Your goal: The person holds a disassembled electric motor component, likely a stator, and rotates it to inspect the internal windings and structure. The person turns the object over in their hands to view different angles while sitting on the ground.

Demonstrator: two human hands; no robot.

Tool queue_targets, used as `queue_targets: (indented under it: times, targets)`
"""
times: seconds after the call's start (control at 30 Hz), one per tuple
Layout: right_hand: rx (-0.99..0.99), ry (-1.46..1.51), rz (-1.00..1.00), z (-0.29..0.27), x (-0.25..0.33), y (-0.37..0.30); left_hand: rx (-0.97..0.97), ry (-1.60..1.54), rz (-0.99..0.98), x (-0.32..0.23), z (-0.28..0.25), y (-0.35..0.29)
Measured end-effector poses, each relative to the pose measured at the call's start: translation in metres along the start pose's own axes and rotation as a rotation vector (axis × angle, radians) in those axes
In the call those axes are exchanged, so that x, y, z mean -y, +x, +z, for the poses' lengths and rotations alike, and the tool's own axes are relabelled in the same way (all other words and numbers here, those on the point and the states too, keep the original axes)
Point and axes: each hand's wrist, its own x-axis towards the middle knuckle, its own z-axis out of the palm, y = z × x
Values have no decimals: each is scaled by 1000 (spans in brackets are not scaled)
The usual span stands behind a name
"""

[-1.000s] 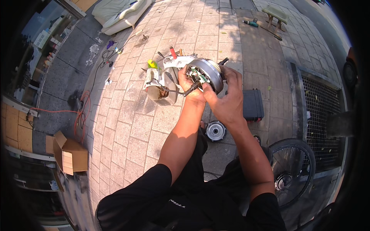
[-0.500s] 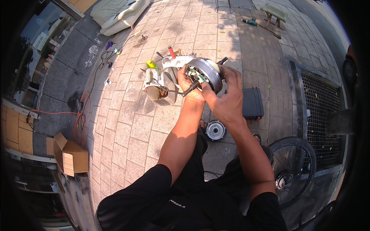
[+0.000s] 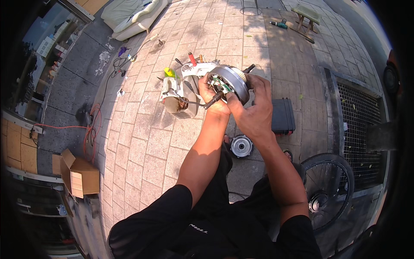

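Observation:
Between both hands I hold a hub motor core (image 3: 235,83), a round grey metal ring with a green circuit board, a pale gear and a black axle through it. My left hand (image 3: 211,97) is closed round its left and under side. My right hand (image 3: 254,108) grips the right rim, thumb at the front near the axle and fingers curled behind. A black cable runs from the axle toward a cut-open plastic container (image 3: 181,103), which stands just left with tools such as a red-handled screwdriver (image 3: 192,59) by it. A round silver motor cover (image 3: 241,146) lies on the paving below.
A black toolbox (image 3: 282,115) stands to the right, a spoked wheel (image 3: 327,190) at lower right beside a metal grate (image 3: 360,125). A cardboard box (image 3: 79,175) and an orange cord (image 3: 92,125) are on the left. Farther off are a sofa (image 3: 133,19), a drill (image 3: 279,24) and a stool (image 3: 306,15).
The right thumb has shifted very slightly on the motor core. Otherwise hardly anything differs; both hands keep their hold.

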Motion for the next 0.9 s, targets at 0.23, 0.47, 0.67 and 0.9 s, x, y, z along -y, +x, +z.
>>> queue_targets:
  times: [0.23,0.47,0.67,0.9]
  targets:
    - [-25,41,19,1,-1,0,-4,-32,-47,-3,12,-9]
    - [-21,80,31,1,2,0,-36,-37,-47,-5,20,-14]
    - [-7,67,1,0,-1,-2,110,-113,-123,-9,13,-11]
    - [10,38,-67,0,-2,-6,61,-54,-66,-10,13,-11]
